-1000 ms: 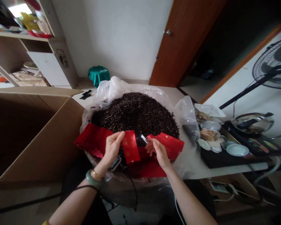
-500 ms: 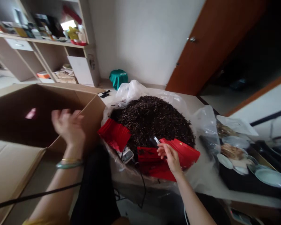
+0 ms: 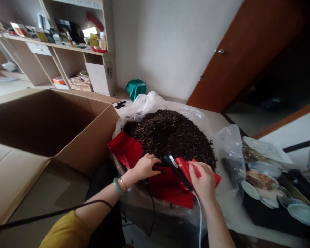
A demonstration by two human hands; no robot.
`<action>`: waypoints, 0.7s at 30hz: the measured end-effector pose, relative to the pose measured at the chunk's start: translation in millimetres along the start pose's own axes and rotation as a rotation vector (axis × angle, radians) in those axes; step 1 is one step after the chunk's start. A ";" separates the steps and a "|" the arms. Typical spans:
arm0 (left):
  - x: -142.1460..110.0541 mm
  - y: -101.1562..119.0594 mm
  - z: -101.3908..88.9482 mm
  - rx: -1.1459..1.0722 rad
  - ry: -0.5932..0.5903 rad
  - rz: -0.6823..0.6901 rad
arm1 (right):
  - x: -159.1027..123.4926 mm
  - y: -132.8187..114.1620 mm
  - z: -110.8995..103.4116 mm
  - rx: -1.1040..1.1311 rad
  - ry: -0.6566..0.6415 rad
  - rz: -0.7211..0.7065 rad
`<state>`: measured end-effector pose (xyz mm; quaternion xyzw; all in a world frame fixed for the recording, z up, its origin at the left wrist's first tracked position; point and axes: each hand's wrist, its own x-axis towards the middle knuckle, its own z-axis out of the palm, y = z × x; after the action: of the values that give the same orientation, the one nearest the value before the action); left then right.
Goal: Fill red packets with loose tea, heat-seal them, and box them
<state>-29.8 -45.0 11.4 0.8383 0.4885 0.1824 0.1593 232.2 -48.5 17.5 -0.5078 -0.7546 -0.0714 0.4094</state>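
Observation:
My left hand [image 3: 146, 167] hovers over the red packets [image 3: 167, 186] at the front of the heap, thumb and fingers apart, holding nothing. To the right, my right hand [image 3: 205, 179] has its thumb and fingertips pinched on a red packet [image 3: 187, 165] at the fanned right-hand stack. Between the hands lies a slim black device [image 3: 179, 174] with a pale strip near its top and a white cord [image 3: 200, 215] from its lower end. Another fan of red packets [image 3: 125, 148] rests at the left. Dark dried leaves [image 3: 173, 134] are heaped behind, in a clear plastic bag [image 3: 152, 101].
A large open cardboard box [image 3: 88, 134] stands on my left, close to the bag. On the right, a black tray [image 3: 258, 215] carries several dishes. A black cord [image 3: 54, 215] crosses my left forearm. Behind are a teal-covered stool [image 3: 136, 89] and a wooden door [image 3: 248, 55].
My left hand let a red packet go over the cardboard box, then came back to the packets. My right hand moved from the black device's pale end to the right-hand stack. The view swung left.

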 end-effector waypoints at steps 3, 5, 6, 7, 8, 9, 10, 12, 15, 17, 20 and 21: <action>0.9 -9.6 0.8 -0.045 -0.013 -0.032 | -4.5 39.5 -12.8 -0.202 -0.151 0.170; 1.0 -12.7 2.2 -0.051 -0.033 -0.025 | -10.8 54.1 -15.5 -0.278 -0.347 0.273; 1.3 -13.3 2.8 -0.054 -0.040 -0.026 | -13.4 56.6 -14.9 -0.297 -0.434 0.302; 1.9 -13.4 3.5 -0.059 -0.044 -0.029 | -15.2 56.2 -13.2 -0.306 -0.502 0.318; 2.7 -13.4 4.0 -0.066 -0.048 -0.036 | -16.1 53.7 -10.7 -0.305 -0.548 0.322; 3.6 -13.2 4.4 -0.074 -0.050 -0.042 | -16.1 49.8 -7.8 -0.296 -0.573 0.321; 4.3 -13.1 4.8 -0.079 -0.052 -0.042 | -15.6 45.5 -4.9 -0.283 -0.580 0.318; 5.3 -13.3 5.3 -0.079 -0.051 -0.027 | -14.0 38.5 -0.2 -0.257 -0.562 0.315; 5.2 -14.2 5.8 -0.076 -0.037 0.016 | -13.3 37.1 3.0 -0.250 -0.506 0.308; 4.7 -14.7 6.3 -0.078 -0.025 0.041 | -14.1 40.5 3.4 -0.268 -0.484 0.315; 4.3 -15.1 7.0 -0.084 -0.024 0.059 | -14.8 43.4 3.7 -0.293 -0.481 0.329; 4.3 -15.3 7.1 -0.087 -0.025 0.062 | -14.7 42.6 4.1 -0.294 -0.483 0.325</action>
<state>-36.2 -34.7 -1.0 0.8475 0.4518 0.1981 0.1958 267.3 -36.5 -8.4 -0.6775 -0.7207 0.0091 0.1470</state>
